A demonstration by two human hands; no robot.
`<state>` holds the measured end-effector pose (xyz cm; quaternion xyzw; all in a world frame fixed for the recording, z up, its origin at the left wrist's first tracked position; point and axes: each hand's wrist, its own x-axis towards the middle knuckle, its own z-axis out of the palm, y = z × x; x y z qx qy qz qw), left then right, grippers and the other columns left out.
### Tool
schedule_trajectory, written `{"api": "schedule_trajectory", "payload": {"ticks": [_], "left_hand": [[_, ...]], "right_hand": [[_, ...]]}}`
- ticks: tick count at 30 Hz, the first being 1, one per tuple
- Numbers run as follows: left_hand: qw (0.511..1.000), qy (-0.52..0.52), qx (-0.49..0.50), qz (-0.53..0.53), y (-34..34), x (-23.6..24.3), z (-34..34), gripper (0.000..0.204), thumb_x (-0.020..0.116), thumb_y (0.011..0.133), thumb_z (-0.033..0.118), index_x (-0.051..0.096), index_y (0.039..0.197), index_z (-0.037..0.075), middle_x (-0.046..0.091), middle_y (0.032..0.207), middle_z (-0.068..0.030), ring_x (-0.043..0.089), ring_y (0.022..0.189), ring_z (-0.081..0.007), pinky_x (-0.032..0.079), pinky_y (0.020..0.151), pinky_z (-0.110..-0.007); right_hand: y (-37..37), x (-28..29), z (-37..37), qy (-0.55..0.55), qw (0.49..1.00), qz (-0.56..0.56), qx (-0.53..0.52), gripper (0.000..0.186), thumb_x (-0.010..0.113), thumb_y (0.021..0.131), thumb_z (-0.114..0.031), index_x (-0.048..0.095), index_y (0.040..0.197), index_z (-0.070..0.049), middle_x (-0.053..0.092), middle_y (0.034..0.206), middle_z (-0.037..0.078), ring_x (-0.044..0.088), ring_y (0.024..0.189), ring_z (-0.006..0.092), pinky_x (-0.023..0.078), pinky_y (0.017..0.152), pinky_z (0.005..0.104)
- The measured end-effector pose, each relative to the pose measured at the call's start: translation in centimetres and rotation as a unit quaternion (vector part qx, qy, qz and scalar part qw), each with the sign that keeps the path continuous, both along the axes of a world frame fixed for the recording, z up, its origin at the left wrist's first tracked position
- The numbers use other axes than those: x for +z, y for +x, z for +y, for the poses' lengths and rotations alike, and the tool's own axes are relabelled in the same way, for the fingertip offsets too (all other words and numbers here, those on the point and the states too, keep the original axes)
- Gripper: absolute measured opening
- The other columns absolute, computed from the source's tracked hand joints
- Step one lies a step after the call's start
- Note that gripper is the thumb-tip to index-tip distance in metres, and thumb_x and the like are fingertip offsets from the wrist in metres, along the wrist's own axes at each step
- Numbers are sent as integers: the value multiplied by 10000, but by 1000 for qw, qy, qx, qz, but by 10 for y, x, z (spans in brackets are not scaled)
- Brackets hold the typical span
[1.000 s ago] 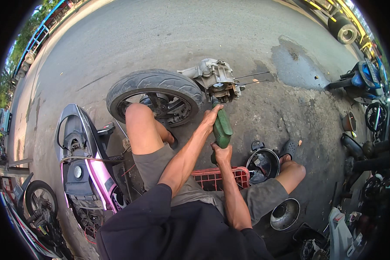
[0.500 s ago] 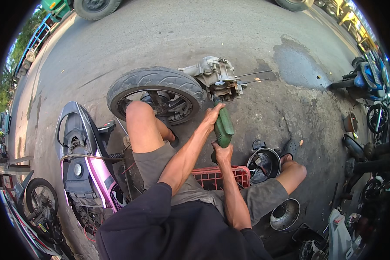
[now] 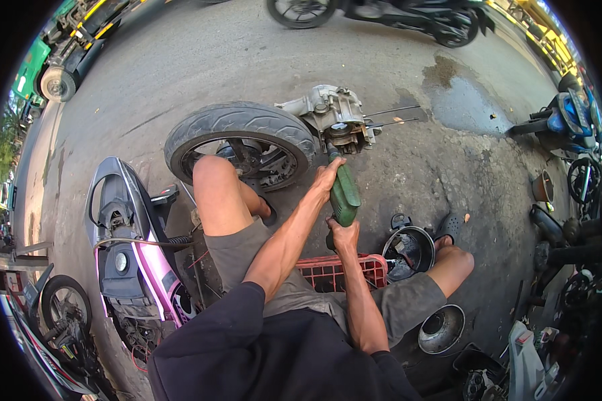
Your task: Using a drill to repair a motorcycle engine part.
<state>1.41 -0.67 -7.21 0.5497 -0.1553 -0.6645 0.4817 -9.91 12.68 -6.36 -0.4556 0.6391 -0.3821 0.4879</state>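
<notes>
Both my hands are on a green power drill [image 3: 345, 197], its front end pointing away from me. My left hand [image 3: 327, 178] wraps round the front of its body, while my right hand [image 3: 344, 236] grips the handle at the rear. At the near side of a grey metal motorcycle engine [image 3: 324, 110] is the drill's tip; whether it touches a fastener is too small to tell. Two long thin studs stick out of the engine to the right. A motorcycle wheel [image 3: 241, 115] with a black tyre stands against the engine's left side, beside my left knee.
Under my right forearm lies a red plastic crate [image 3: 374, 262]. A black pan [image 3: 427, 237] with parts in it and a metal bowl [image 3: 441, 321] sit by my right leg. Pink-and-black scooter bodywork [image 3: 140, 260] is at my left. A motorcycle [image 3: 374, 12] is on the road ahead.
A motorcycle has come into view on the road at the top. The green truck there has shifted left. My hands and the drill have barely moved.
</notes>
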Motion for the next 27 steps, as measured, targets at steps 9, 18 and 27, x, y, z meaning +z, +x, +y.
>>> {"api": "schedule_trajectory", "payload": {"ticks": [9, 18, 27], "left_hand": [[1000, 7, -1, -21, 5, 3, 4, 432, 686, 803, 352, 614, 968, -41, 627, 793, -109, 635, 651, -213, 542, 593, -341], [999, -7, -17, -28, -10, 29, 14, 452, 696, 787, 369, 602, 943, -45, 599, 770, -95, 609, 632, -201, 523, 583, -340], [1000, -1, -11, -9, -15, 31, 8, 470, 716, 769, 373, 583, 946, -42, 580, 777, -95, 604, 635, -202, 519, 577, -341]], "right_hand": [[6, 10, 0, 10, 1000, 0, 3, 97, 718, 726, -46, 672, 770, 27, 655, 690, 55, 593, 632, 136, 458, 599, 310], [-1, 16, 11, -26, 998, -51, -18, 126, 705, 733, -6, 690, 852, 35, 667, 720, 59, 595, 642, 131, 471, 606, 299], [-7, 11, 3, -14, 1000, -21, -15, 100, 721, 725, -31, 653, 776, 22, 629, 665, 43, 572, 605, 131, 447, 566, 303]]}}
